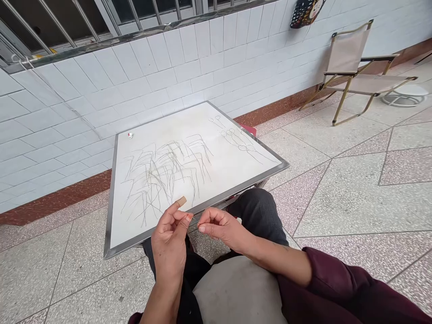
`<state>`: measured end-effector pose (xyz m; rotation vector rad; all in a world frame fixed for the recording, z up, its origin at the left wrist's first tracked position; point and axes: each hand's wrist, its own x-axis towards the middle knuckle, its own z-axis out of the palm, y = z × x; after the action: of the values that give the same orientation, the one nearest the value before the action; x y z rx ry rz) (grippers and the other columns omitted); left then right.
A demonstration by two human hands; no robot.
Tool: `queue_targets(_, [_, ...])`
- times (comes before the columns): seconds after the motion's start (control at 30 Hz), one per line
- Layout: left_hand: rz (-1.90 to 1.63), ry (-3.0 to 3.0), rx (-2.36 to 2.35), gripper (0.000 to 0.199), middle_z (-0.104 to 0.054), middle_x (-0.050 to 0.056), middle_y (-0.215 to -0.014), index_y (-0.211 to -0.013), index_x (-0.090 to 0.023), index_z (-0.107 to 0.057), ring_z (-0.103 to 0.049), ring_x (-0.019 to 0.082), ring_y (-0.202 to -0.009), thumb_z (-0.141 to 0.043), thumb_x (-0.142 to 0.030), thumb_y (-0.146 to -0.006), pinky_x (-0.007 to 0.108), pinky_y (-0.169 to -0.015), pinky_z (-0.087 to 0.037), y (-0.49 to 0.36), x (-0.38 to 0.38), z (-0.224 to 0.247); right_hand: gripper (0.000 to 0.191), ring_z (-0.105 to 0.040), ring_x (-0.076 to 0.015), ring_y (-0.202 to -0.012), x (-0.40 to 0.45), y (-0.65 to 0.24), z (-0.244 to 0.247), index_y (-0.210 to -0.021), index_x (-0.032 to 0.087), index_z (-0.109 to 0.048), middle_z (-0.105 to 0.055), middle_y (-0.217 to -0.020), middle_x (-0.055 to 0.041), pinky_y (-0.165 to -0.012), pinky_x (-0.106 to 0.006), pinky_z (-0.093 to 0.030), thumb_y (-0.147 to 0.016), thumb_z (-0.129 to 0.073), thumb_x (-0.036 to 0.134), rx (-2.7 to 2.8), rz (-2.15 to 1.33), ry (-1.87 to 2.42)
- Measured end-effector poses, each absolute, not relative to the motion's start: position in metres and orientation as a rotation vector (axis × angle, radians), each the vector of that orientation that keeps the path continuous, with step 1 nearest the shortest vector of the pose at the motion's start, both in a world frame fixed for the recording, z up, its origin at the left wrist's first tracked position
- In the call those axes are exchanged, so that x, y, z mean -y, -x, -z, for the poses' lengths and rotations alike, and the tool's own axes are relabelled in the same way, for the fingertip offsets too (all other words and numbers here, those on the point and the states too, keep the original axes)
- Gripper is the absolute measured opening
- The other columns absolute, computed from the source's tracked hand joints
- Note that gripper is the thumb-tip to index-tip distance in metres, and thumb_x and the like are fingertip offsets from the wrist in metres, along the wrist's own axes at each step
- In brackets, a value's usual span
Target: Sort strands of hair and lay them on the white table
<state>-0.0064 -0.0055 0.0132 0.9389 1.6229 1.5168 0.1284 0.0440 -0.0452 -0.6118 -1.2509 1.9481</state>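
- Head view: the left hand (169, 245) and right hand (224, 229) each pinched a thin strand (195, 219), fingertips near each other.
- It ran roughly crosswise between them, neither hand clearly nearer, beside the white table's (226, 173) near edge.

Table (229, 171): you could reach through the gap between the bent strands (174, 157) and the looped strands (231, 132).
Middle: tangled bent strands crossed your way.
Far side: the tiled wall (151, 76) stopped you.
Near edge, right: your knee (261, 209) blocked below.
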Motion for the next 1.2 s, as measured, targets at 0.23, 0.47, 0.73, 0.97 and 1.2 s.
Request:
queue_targets(0.23, [-1.392,-1.082,-1.755,0.049,-0.066,-0.003,-0.077,-0.128,-0.027,-0.063,-0.063,0.015,-0.077,-0.071,-0.037,-0.08,0.029,-0.081,-0.05,0.005,0.004,-0.021,0.024,-0.058,-0.0144,-0.072,-0.044,-0.129,0.045,-0.088,0.021,-0.065,-0.064,-0.08,-0.0022,-0.067,-0.027,-0.045,-0.096,-0.054,0.04,1.715,-1.235,0.669])
queue_targets(0.47, [-1.3,-1.113,-1.735,0.051,-0.068,-0.001,-0.08,-0.13,-0.025,-0.06,-0.061,0.016,-0.074,-0.069,-0.038,-0.081,0.03,-0.077,-0.048,0.008,0.004,-0.023,0.02,-0.062,-0.0164,-0.079,-0.045,-0.129,0.049,-0.094,0.023,-0.066,-0.068,-0.085,-0.003,-0.074,-0.029,-0.049,-0.098,-0.051,0.033,1.812,-1.188,0.673])
queue_targets(0.73, [-1.326,-1.117,-1.705,0.053,-0.064,-0.002,-0.072,-0.133,-0.023,-0.057,-0.062,0.015,-0.071,-0.067,-0.037,-0.083,0.03,-0.074,-0.05,0.007,0.003,-0.019,0.017,-0.062,-0.0195,-0.087,-0.047,-0.13,0.047,-0.103,0.023,-0.068,-0.072,-0.092,-0.0049,-0.08,-0.033,-0.049,-0.097,-0.051,0.023,1.964,-1.008,0.726])
queue_targets(0.97, [-1.301,-1.139,-1.72,0.047,-0.062,-0.003,-0.07,-0.129,-0.023,-0.061,-0.062,0.016,-0.068,-0.063,-0.038,-0.085,0.032,-0.073,-0.051,0.005,0.003,-0.019,0.02,-0.058,-0.0192,-0.084,-0.048,-0.132,0.048,-0.106,0.024,-0.067,-0.073,-0.091,-0.0028,-0.076,-0.031,-0.047,-0.097,-0.05,0.018,2.043,-0.911,0.774])
queue_targets(1.2, [-1.354,-1.066,-1.696,0.047,-0.06,-0.004,-0.07,-0.128,-0.025,-0.062,-0.06,0.014,-0.068,-0.066,-0.04,-0.084,0.029,-0.072,-0.052,0.003,0.004,-0.012,0.021,-0.054,-0.0198,-0.079,-0.047,-0.129,0.047,-0.103,0.024,-0.066,-0.072,-0.082,-0.0021,-0.072,-0.03,-0.046,-0.094,-0.049,0.015,2.075,-0.755,0.82])
